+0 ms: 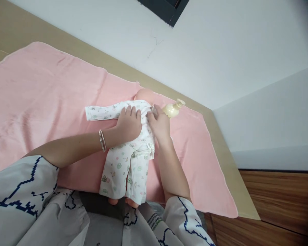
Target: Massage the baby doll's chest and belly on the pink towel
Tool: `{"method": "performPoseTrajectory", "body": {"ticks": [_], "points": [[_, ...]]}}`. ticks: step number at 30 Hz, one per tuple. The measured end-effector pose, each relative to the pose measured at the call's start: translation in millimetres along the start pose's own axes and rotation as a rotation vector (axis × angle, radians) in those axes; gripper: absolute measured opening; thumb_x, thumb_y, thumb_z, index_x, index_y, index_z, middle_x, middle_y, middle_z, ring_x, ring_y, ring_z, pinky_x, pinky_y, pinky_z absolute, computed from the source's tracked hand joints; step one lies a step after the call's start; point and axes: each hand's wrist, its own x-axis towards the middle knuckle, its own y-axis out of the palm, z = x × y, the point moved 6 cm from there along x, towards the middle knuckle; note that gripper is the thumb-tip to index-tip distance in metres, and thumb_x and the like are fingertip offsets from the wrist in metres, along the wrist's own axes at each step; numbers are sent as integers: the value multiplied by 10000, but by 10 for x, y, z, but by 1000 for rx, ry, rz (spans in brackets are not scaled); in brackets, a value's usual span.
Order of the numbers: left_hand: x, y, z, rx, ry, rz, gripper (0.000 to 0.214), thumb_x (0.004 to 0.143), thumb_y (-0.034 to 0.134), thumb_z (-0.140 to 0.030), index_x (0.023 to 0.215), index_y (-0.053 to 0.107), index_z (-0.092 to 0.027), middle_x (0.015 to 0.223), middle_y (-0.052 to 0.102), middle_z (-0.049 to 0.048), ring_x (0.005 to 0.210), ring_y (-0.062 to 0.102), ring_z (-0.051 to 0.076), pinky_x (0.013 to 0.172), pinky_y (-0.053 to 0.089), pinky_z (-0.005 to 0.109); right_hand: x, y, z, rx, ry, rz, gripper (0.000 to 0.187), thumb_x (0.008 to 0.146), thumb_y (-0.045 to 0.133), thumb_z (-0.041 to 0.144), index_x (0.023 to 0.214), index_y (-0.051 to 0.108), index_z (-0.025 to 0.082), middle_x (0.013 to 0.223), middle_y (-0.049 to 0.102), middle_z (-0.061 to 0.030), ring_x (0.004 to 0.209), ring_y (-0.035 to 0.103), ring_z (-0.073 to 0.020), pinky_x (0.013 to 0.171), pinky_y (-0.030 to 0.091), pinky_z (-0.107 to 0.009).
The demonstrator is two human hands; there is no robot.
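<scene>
A baby doll (144,95) lies on its back, its head pointing away from me and its feet towards me. It wears a white printed long-sleeved shirt (146,131) and matching trousers (118,167). One sleeve (102,112) stretches out flat to the left; the other is mostly hidden. My left hand (129,123), with bracelets at the wrist, rests flat across the shirt's chest, fingers spread. At the doll's right-side shoulder, my right hand (159,123) has thumb and fingers bent around the shirt cloth. The fingertips there are slightly blurred.
A pink blanket (53,85) lies under the doll on a tan surface (218,147). Just beyond my right hand, a cream pump bottle (172,109) leans on the blanket. A white wall (133,41) runs along the back, and brown wood (279,194) shows at right.
</scene>
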Motion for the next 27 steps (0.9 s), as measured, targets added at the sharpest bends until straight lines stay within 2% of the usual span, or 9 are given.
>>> {"method": "performPoseTrajectory", "body": {"ticks": [3,5,7,8,10,13,16,21,27], "points": [[-187,-113,-289,-152,251,99,583,959,533,-249,1479,481,12,1599,388,286,1522,317,440,1247,250,577,17,-293,13,6,-44,-136,552,985,404,446,1435,546,158,1569,489,-164,1510,407,-302,1247,327,-555],[-250,-182,-475,-399,427,214,406,937,544,-243,1288,663,-78,1445,593,204,1396,509,361,1192,374,502,66,-472,-59,-23,-93,-227,555,994,386,449,1471,501,191,1649,369,-142,1574,285,-298,1278,245,-587],[-150,-222,-545,-714,450,287,320,952,485,-268,1122,725,-144,1236,717,120,1201,646,274,1102,472,426,144,-585,-224,-53,-79,-270,586,978,408,427,1511,439,187,1689,275,-151,1602,195,-311,1281,200,-623],[-29,-212,-530,-883,390,300,344,966,446,-299,1118,721,-160,1197,729,97,1157,667,254,1078,492,409,188,-614,-321,-66,-60,-270,612,964,420,406,1529,405,170,1697,244,-164,1609,162,-316,1280,186,-635],[290,-156,-478,-1193,273,291,425,982,389,-355,1236,674,-170,1350,673,94,1326,585,245,1159,439,392,269,-628,-491,-96,-30,-236,673,925,434,347,1553,345,124,1698,224,-192,1616,127,-315,1284,155,-642],[804,46,-342,-1711,-130,289,673,1010,252,-507,1551,378,-126,1634,409,130,1535,371,200,1232,363,349,344,-591,-624,-147,-30,-142,709,876,420,275,1557,327,100,1671,305,-190,1606,180,-294,1295,115,-635],[1165,104,-386,-2022,-283,290,783,1007,209,-535,1624,158,-56,1718,205,150,1581,253,162,1243,315,283,367,-576,-638,-180,-44,-108,663,862,403,256,1508,413,107,1619,415,-168,1568,294,-286,1303,117,-619],[1401,57,-593,-2166,-354,328,771,1024,182,-545,1637,140,-81,1711,236,140,1581,245,158,1265,250,286,370,-582,-602,-201,-11,-151,664,818,421,232,1461,462,72,1576,467,-182,1531,359,-287,1308,146,-585],[1354,-53,-672,-2141,-297,359,751,1023,198,-569,1642,180,-145,1687,315,118,1571,283,173,1276,240,303,344,-547,-555,-205,58,-139,660,855,367,204,1503,398,86,1655,344,-185,1588,237,-292,1292,166,-610]]}}
